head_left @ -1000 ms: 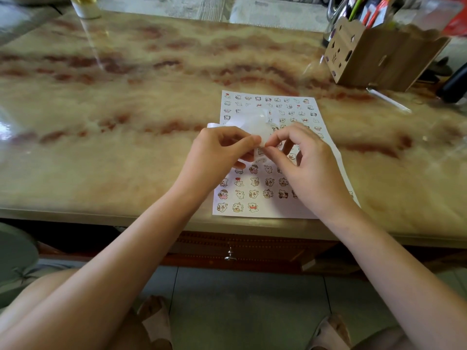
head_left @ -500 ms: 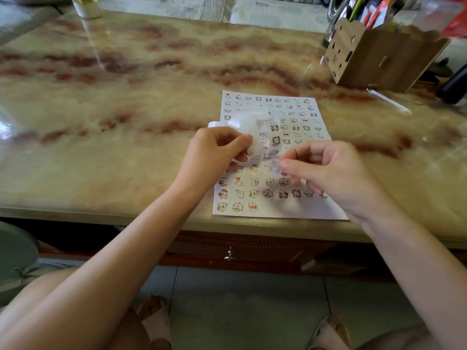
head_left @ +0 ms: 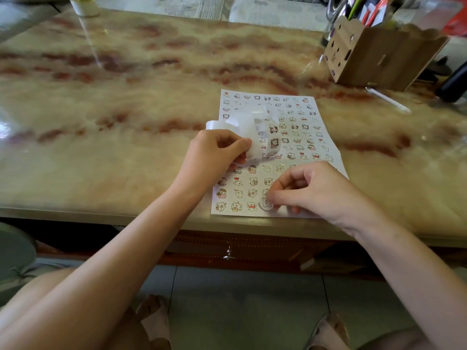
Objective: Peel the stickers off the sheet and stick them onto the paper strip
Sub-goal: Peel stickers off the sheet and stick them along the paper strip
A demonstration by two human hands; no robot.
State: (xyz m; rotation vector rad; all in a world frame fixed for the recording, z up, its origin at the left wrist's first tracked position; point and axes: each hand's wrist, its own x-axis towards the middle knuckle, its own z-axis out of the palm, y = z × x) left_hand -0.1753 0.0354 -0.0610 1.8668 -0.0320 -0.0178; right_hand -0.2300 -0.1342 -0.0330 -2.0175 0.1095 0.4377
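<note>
Nearest of all, below both forearms, two sandalled feet (head_left: 328, 329) rest on a grey tiled floor (head_left: 240, 299). A small metal drawer pull (head_left: 228, 254) hangs under the front edge of the surface (head_left: 113, 102), between the two wrists.

The right hand (head_left: 312, 190) lies on the near right part of the sticker sheet (head_left: 307, 114). Its fingers are curled, and the thumb and forefinger pinch the edge of one round sticker (head_left: 264, 203) in the row closest to the person. Whether that sticker has come free of the backing cannot be told. More printed bear stickers sit in rows just left of this hand and beyond it.

The left hand (head_left: 217, 157) is raised a little over the sheet's left edge, just left of and beyond the right hand, and the two do not touch. Its thumb and fingers are closed on the white paper strip (head_left: 242, 126). The strip curls up in loose loops past the fingertips and hangs over the sheet's middle. A few stickers already sit on the stretch of strip to the right of the thumb.

The sheet lies flat, its near edge close to the rim of the surface. Well beyond the right hand stands a cardboard box (head_left: 379, 59) holding pens, with a slim pen (head_left: 388, 99) lying in front of it. Far beyond the left hand, at the back edge, is the base of a cup (head_left: 84, 7).
</note>
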